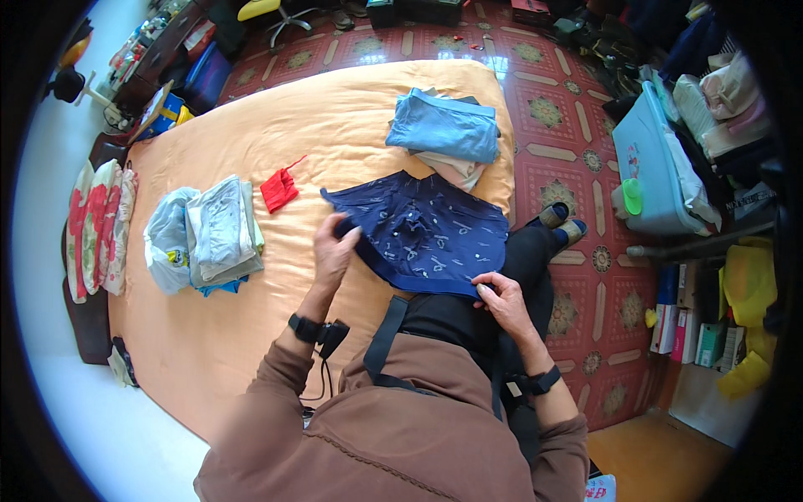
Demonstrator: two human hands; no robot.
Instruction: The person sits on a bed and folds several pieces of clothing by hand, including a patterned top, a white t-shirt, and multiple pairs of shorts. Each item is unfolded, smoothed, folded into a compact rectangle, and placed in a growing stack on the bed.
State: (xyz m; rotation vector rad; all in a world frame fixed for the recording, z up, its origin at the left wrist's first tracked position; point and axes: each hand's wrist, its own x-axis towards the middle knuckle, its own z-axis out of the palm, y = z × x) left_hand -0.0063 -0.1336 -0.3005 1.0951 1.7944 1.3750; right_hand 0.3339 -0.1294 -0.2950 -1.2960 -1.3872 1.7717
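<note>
Navy boxer briefs (433, 232) with small white prints lie spread on the bed (301, 125), their waistband towards me. My left hand (334, 248) is at the waistband's left end, thumb and fingers close to the cloth; whether it grips is unclear. The right end of the waistband is pinched between the thumb and fingers of my right hand (500, 300). Beyond the briefs is a stack of folded clothes (445, 125), light blue on top. Further left, a small red cloth pouch (279, 188) lies near folded grey and white clothes (223, 229) beside a pale plastic bag (168, 238).
Floral folded bedding (97, 229) rests at the headboard on the left. Right of the bed are a patterned red floor (552, 125), a light blue plastic bin (652, 163) holding clothes, and a shelf with boxes (709, 339). My slippered feet (558, 226) are beside the bed.
</note>
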